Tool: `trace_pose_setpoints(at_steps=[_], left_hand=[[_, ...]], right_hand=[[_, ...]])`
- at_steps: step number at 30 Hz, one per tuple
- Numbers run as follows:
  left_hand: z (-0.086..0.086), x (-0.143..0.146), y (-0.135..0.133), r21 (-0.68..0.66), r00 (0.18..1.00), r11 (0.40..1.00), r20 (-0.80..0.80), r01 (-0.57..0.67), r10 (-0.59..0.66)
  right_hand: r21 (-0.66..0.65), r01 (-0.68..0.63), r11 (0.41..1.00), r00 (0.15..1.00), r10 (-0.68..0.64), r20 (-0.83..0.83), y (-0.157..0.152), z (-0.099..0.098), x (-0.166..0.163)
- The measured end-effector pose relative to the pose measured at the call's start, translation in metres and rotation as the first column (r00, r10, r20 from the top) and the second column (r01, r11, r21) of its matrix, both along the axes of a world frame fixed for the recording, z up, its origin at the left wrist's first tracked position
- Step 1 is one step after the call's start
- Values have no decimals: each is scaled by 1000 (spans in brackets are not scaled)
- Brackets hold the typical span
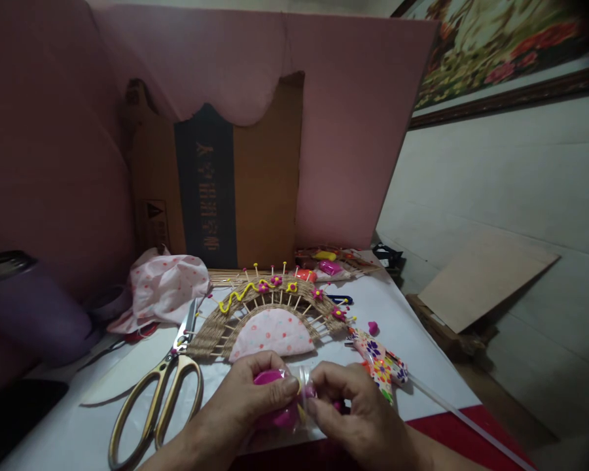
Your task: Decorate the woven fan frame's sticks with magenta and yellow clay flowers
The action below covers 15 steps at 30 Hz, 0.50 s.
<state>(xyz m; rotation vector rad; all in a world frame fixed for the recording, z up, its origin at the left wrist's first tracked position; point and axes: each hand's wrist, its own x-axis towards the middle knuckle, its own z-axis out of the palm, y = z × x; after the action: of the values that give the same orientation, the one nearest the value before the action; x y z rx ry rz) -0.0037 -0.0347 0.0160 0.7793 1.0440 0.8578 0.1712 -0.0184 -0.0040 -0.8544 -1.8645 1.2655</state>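
Both my hands meet at the near edge of the white table point(422, 353). My left hand point(245, 399) is closed around a small clear plastic bag of pink clay point(275, 392). My right hand point(358, 409) pinches the bag's other end with its fingertips. Just beyond them lies a half-round woven jute piece point(216, 327) with stick spokes, a pink dotted fabric centre point(272, 332), a yellow clay squiggle and small pink clay flowers.
Gold-handled scissors point(161, 392) lie to the left, pink dotted cloth point(161, 288) behind them. A flower-decorated piece point(380, 363) and a small pink clay heart point(372, 327) lie to the right. Clay packets point(328, 266) sit at the back before a cardboard box point(216, 190).
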Motion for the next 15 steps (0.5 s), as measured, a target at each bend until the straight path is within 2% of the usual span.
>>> trace_pose_setpoints(at_steps=[1, 3, 5, 7, 10, 13, 15], left_hand=[[0, 0, 0, -6, 1000, 1000, 2, -5, 5], [0, -1, 2, -6, 1000, 1000, 20, -7, 7], [-1, -3, 4, 11, 999, 1000, 36, -9, 9], [-3, -5, 7, 42, 999, 999, 50, -20, 18], [-7, -6, 9, 74, 997, 996, 68, -45, 40], [-10, -7, 10, 70, 997, 996, 55, -57, 53], [-11, -6, 10, 78, 997, 995, 56, -61, 57]], right_hand=[[-144, -34, 989, 994, 18, -106, 1, 1, -1], [-383, -160, 910, 933, 12, -360, 4, 4, -1], [-484, -255, 837, 834, -63, -548, 7, 7, 0], [-523, -273, 807, 768, -145, -624, 10, 12, 2], [-538, -247, 806, 722, -217, -657, 12, 16, 4], [-516, -179, 838, 718, -247, -651, 14, 16, 4], [-505, -135, 853, 748, -246, -616, 15, 15, 4]])
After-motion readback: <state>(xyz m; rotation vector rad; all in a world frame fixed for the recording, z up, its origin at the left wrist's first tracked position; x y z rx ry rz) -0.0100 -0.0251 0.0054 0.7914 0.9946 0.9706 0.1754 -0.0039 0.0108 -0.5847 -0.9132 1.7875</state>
